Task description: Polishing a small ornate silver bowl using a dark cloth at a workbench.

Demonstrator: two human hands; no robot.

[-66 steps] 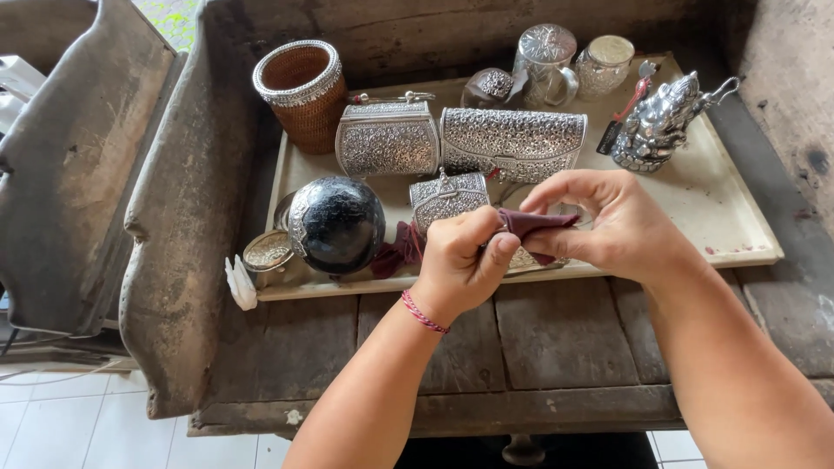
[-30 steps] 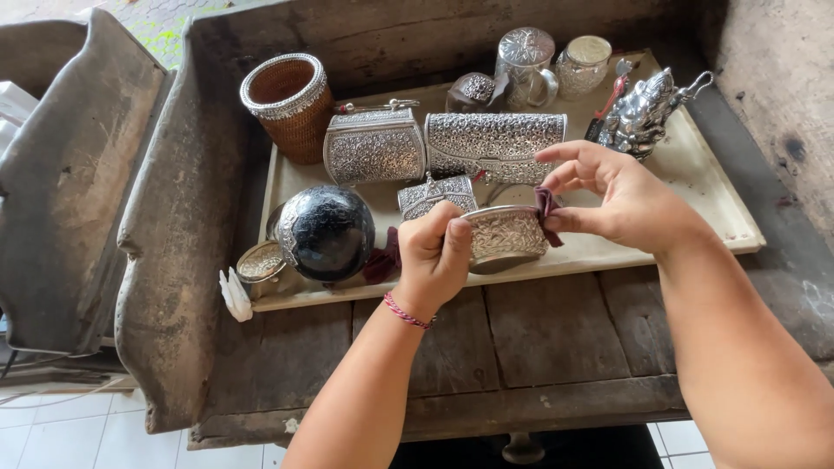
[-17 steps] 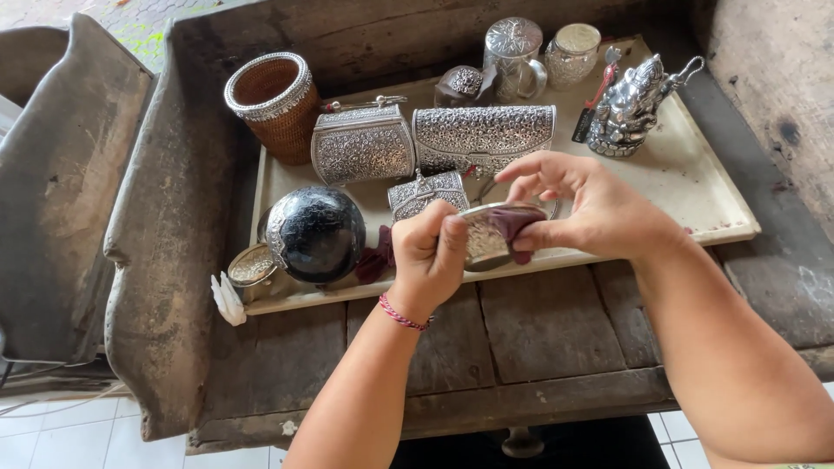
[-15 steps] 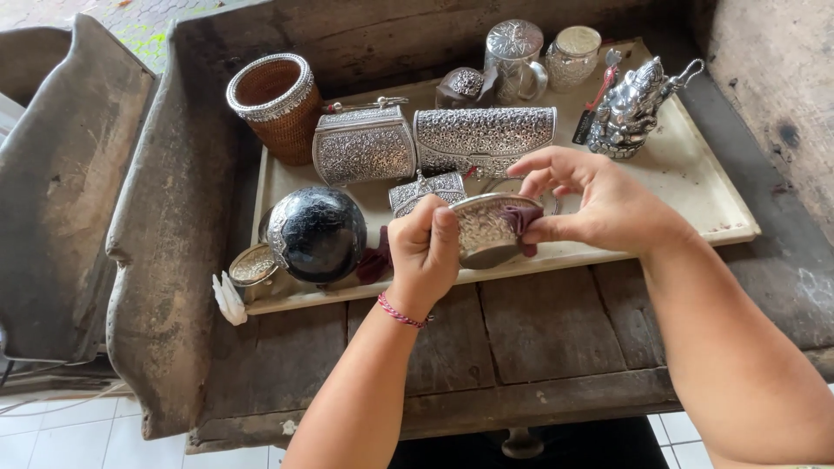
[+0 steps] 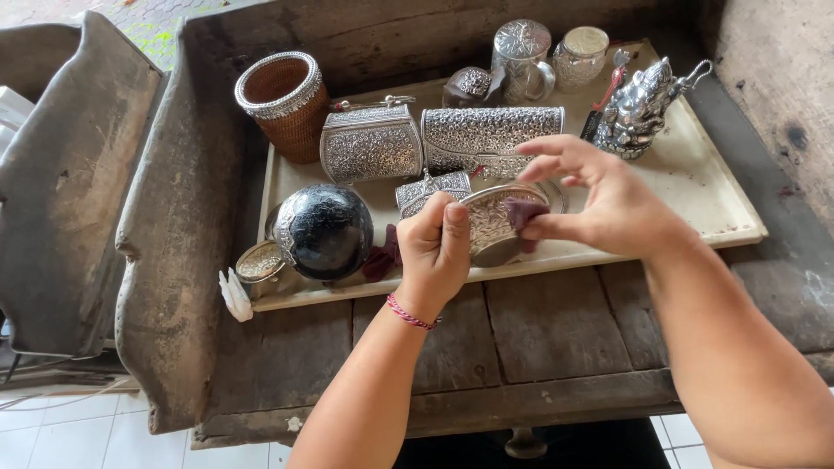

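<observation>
Hands [image 5: 434, 247] above cream tray [image 5: 695, 200] on worn wooden bench [image 5: 556, 330].

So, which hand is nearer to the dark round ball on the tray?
The left hand. It holds the small silver dish just right of the dark round ball. The right hand is farther right, beyond the dish, pressing a dark red cloth into it.

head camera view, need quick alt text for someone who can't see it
Two bare hands work over a cream tray on a worn wooden table: the left hand holds a small embossed silver dish while the right hand presses a dark red cloth into it. Ornate silver boxes, jars and a dark round pot fill the tray.
</observation>
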